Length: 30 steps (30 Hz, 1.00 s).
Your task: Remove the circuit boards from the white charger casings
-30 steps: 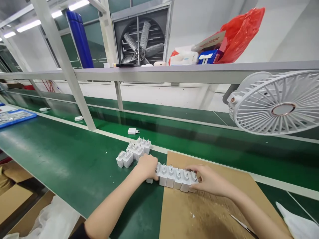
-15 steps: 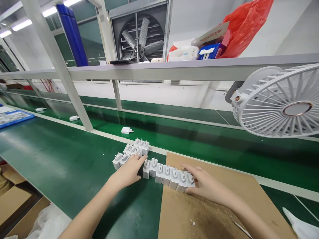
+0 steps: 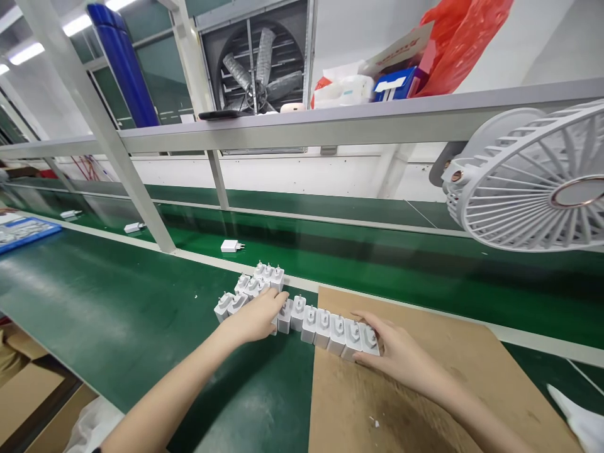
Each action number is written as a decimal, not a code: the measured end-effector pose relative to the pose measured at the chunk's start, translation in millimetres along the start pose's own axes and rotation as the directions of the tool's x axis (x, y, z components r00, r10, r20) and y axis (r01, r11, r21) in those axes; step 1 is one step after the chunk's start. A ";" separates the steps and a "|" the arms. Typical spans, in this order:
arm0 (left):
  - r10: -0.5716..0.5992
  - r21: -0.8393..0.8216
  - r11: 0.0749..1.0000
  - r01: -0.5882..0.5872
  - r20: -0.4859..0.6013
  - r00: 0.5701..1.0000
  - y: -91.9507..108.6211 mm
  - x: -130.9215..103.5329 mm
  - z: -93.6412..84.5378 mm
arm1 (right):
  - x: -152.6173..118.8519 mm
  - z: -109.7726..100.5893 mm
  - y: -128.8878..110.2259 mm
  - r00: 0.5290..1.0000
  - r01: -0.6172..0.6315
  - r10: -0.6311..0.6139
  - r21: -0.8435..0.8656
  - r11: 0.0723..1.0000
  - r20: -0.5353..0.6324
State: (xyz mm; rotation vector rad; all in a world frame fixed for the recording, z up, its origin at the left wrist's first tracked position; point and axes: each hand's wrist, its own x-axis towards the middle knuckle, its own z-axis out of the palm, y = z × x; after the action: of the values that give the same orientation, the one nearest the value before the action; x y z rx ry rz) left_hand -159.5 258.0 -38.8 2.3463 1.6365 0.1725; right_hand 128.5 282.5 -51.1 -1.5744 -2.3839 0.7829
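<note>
Several white plug adapters [image 3: 323,327] stand side by side in a slanting row, prongs up, partly on the green table and partly on a brown cardboard sheet [image 3: 406,402]. My right hand [image 3: 394,343] grips the adapter at the row's right end between thumb and fingers. At the left end, my left hand [image 3: 259,314] has its fingers closed round an adapter that is mostly hidden beneath them. Behind and left of that hand, more white adapters [image 3: 237,303] stand upright in short rows.
On the green conveyor [image 3: 198,229] behind the pale rail lie single adapters [image 3: 229,246]. A white fan [image 3: 538,182] hangs at the right under a shelf [image 3: 368,126]. A blue tray [image 3: 28,234] sits far left; a slanted post [image 3: 136,189] rises from the rail.
My left hand has moved right to the row's left end and now has an adapter there. The row and my right hand sit slightly further right in view, which has also shifted.
</note>
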 end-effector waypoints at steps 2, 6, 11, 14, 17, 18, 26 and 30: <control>0.035 0.011 0.999 -0.035 0.018 0.999 0.0 13.9 -3.3 | 0.0 -2.3 3.5 1.000 0.003 -0.003 -0.002 1.000 -0.028; 0.089 0.024 0.996 -0.091 0.052 0.995 2.4 46.4 -8.9 | 7.1 -11.4 12.3 0.997 -0.008 0.006 -0.023 1.000 -0.074; 0.070 0.001 0.998 -0.070 0.054 0.996 5.7 77.7 -16.6 | 29.8 -21.2 18.0 0.996 -0.007 -0.001 -0.093 0.996 -0.088; 0.035 -0.057 0.998 -0.035 0.014 0.999 -3.6 79.5 -32.2 | 44.0 -22.6 15.5 0.997 0.025 -0.035 -0.126 0.992 -0.072; -0.066 -0.147 0.988 0.058 -0.054 0.996 -30.0 72.5 -54.2 | 54.4 -20.0 10.0 0.996 0.065 -0.073 -0.139 0.988 -0.056; -0.128 -0.182 0.977 0.115 -0.061 0.990 -41.6 69.8 -60.5 | 57.2 -18.4 7.9 0.995 0.077 -0.085 -0.139 0.987 -0.054; -0.418 -0.401 0.792 0.461 0.193 0.887 -112.2 59.2 -66.2 | 85.3 -7.1 -12.3 0.989 0.139 -0.144 -0.115 0.984 -0.032; -0.460 -0.429 0.735 0.525 0.255 0.851 -127.0 54.2 -69.7 | 99.6 -2.0 -26.2 0.984 0.177 -0.179 -0.087 0.980 -0.011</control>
State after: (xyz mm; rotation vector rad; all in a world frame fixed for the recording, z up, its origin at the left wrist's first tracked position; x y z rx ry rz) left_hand -272.3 360.3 -12.2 1.4612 1.8267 0.2718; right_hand 66.2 364.5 -49.3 -1.3658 -2.5324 0.6346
